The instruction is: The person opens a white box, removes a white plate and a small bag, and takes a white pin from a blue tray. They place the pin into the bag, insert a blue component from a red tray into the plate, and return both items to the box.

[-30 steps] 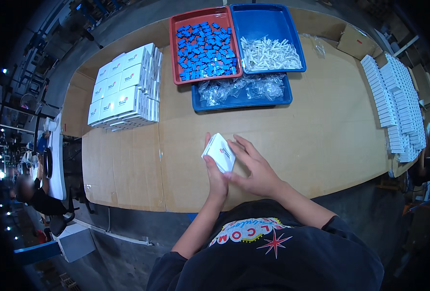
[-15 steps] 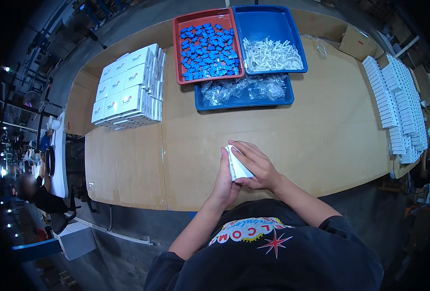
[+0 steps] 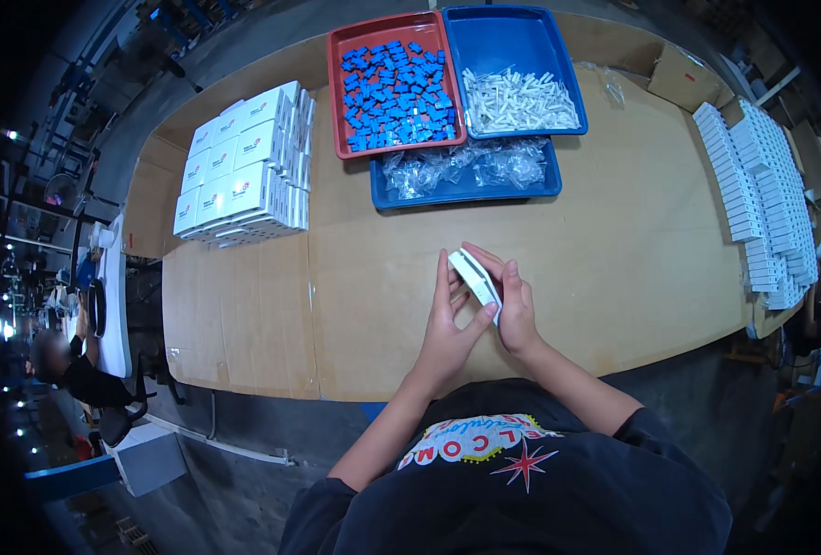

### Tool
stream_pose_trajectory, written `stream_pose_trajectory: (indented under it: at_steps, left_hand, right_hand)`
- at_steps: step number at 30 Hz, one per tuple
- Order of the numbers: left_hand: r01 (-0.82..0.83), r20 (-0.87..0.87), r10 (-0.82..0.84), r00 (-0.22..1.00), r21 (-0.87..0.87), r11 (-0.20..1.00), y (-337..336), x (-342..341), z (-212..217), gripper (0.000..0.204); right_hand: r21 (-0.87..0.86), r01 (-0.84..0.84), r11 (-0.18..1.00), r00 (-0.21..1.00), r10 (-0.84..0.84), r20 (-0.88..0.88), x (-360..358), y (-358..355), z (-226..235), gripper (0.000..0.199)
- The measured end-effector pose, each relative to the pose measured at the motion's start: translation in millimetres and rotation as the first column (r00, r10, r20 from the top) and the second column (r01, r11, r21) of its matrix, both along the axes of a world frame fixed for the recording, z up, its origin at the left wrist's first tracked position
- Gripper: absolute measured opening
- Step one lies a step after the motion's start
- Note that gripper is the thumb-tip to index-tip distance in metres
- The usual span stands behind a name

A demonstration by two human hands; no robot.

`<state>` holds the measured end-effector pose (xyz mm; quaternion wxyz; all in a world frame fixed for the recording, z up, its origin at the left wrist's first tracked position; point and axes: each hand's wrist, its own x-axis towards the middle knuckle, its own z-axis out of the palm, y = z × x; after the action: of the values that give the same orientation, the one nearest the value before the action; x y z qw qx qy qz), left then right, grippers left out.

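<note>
A small flat white box (image 3: 474,280) is held on its edge between my two hands, above the near middle of the table. My left hand (image 3: 450,324) grips it from the left, with the thumb across its near end and the fingers behind it. On the other side, my right hand (image 3: 517,314) presses against the box with its thumb raised and its fingers along the far face. A dark gap runs along the box's upper edge, between its lid and body. What lies inside is hidden.
A stack of white boxes (image 3: 234,171) stands at left, with rows of white boxes (image 3: 766,203) at far right. At the back, a red tray (image 3: 339,111) holds blue pieces and a blue tray (image 3: 512,37) white sticks. A lower blue tray (image 3: 466,196) holds clear bags.
My hands have lifted slightly away from me and turned the white box, so its narrow edge now faces up. My right hand has shifted from over the box to its right side.
</note>
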<state>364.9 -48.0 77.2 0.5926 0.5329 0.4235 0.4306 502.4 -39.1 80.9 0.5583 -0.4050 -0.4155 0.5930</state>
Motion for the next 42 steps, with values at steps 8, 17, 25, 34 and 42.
stream_pose_trajectory:
  at_steps: [8, 17, 25, 34, 42]
  left_hand:
    - [-0.061, 0.457, 0.26, 0.85, -0.405, 0.912, 10.1, -9.7, -13.3, 0.053]
    - [-0.145, 0.297, 0.302, 0.906, -0.451, 0.881, 4.9, -2.1, -4.7, 0.05]
    - [-0.154, 0.193, 0.217, 0.957, -0.296, 0.943, 5.4, -3.5, -13.5, 0.065]
    - [-0.135, 0.196, 0.206, 0.959, -0.324, 0.936, 6.4, -2.9, -8.7, 0.062]
    - [-0.159, 0.191, 0.222, 0.956, -0.296, 0.942, 1.7, -6.0, -22.8, 0.053]
  right_hand:
    - [0.189, -0.18, 0.965, 0.915, 0.094, 0.392, 20.9, -4.1, -2.7, 0.05]
    - [0.453, -0.319, 0.832, 0.697, -0.119, 0.707, 15.4, -1.3, -10.2, 0.052]
    - [0.514, -0.256, 0.818, 0.64, -0.255, 0.725, 6.1, -4.8, -23.2, 0.048]
    - [0.451, -0.234, 0.861, 0.608, -0.232, 0.759, 0.9, -12.0, -24.7, 0.044]
    - [0.5, -0.27, 0.823, 0.574, -0.28, 0.77, -0.6, -14.1, -29.4, 0.045]
